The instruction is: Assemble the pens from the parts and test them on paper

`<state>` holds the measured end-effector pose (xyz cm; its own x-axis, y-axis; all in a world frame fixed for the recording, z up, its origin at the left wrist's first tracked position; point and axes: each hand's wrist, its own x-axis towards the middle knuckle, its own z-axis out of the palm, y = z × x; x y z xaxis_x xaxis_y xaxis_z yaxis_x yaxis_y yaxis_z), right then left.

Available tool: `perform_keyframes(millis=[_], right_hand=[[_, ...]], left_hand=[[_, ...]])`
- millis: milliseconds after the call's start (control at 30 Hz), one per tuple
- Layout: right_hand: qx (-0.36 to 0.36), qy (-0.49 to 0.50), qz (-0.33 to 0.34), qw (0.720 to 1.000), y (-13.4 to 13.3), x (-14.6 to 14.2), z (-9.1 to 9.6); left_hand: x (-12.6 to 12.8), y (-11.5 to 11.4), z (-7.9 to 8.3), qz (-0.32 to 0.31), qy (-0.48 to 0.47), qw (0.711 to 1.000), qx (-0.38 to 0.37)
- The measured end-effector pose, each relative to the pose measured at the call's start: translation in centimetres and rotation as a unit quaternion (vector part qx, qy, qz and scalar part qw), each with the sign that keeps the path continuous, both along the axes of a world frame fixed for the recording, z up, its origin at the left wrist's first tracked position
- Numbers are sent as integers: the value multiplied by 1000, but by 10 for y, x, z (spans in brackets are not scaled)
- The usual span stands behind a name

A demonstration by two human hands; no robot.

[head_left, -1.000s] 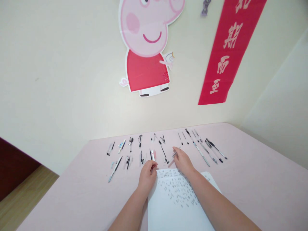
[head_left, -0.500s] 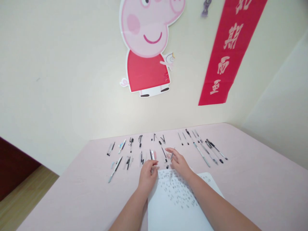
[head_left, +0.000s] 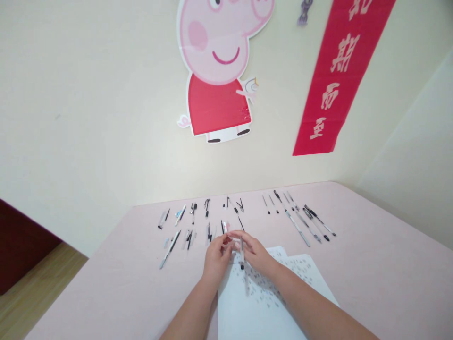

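Note:
My right hand point(head_left: 257, 255) grips a pen barrel point(head_left: 242, 252), clear with a black lower end, held almost upright over the paper. Its fingertips meet those of my left hand point(head_left: 216, 257), which is closed in a pinch; anything between those fingers is too small or hidden to make out. Under both hands lies white paper point(head_left: 258, 316) covered with handwritten characters in its upper part. Just beyond the fingertips, a thin black refill point(head_left: 241, 223) and a white and pink pen part point(head_left: 225, 227) lie partly hidden.
Small groups of taken-apart pens point(head_left: 170, 248) lie in two rows on the left of the pink tabletop point(head_left: 371, 264). Several longer pens point(head_left: 296, 227) and thin refills point(head_left: 271, 203) lie at the right. Behind the table stands a wall with a pig cutout point(head_left: 219, 104) and a red banner point(head_left: 329, 89).
My right hand has moved left to my left hand, bringing the pen barrel over the paper, black end downward. My left hand has barely moved.

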<state>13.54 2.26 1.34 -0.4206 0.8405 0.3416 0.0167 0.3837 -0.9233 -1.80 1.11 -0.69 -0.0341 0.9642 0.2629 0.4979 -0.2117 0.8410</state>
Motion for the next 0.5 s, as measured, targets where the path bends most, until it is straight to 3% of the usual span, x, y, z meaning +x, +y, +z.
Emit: perform_keyframes(millis=[500], right_hand=[[44, -19, 30, 998, -9, -3, 8]], left_hand=[[1, 0, 5, 35, -54, 998, 6]])
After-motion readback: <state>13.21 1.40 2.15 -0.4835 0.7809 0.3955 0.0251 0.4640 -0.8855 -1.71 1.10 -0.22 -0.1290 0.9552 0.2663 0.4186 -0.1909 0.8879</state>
